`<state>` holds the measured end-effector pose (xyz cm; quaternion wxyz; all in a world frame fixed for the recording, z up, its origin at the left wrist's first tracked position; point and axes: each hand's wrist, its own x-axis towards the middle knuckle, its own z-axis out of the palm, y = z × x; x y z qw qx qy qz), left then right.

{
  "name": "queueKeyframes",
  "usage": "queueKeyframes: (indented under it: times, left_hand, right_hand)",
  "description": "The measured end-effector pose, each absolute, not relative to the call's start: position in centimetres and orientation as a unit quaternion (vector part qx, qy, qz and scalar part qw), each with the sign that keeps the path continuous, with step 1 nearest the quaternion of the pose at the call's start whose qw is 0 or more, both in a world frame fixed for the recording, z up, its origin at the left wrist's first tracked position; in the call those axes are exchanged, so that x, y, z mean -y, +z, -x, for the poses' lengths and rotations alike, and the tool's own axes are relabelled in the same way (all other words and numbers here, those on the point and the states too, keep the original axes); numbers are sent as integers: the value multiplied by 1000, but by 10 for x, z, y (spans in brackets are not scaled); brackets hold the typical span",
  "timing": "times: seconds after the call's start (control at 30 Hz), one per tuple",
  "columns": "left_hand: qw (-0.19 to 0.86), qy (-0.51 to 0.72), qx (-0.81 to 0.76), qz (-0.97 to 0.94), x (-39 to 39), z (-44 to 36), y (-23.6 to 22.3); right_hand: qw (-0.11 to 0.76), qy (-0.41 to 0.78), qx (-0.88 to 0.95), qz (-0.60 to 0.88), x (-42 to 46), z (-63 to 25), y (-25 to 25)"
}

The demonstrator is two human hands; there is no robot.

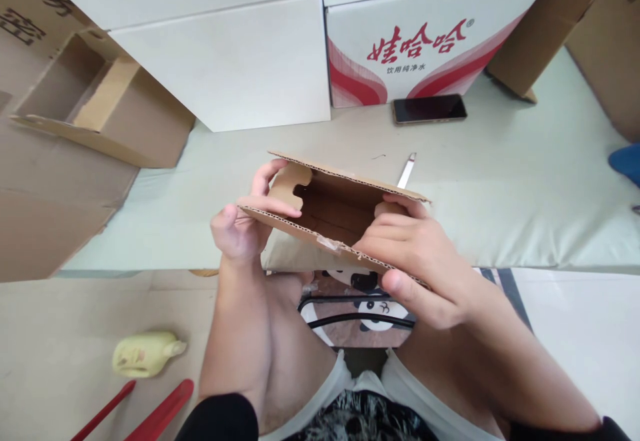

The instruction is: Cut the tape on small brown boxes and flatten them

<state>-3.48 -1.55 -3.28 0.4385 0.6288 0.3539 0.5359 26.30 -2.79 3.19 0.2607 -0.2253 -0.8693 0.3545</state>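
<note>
A pale green, cloth-covered surface [520,181] carries a red-and-white printed carton [400,81] at the far side, with a flat black phone [430,109] before it. A pale yellow plastic bottle [143,354] lies on the light floor [50,314], near left. Over the surface's near edge, the left hand [244,228] and right hand [425,248] grip an open brown cardboard box [345,194]. Some right fingertips are hidden inside; the box covers a slim white tool's [407,171] near end. A blue object [627,163] is cut off far right.
</note>
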Motion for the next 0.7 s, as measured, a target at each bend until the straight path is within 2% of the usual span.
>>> queueKeyframes:
  times: [0.5, 0.7]
  left_hand:
    - [370, 453, -356, -729, 32, 47, -30]
    - [381, 483, -373, -695, 36, 41, -29]
  right_hand:
    - [269, 424, 839, 209, 22, -268, 41]
    - [275, 443, 825, 218, 24, -268, 38]
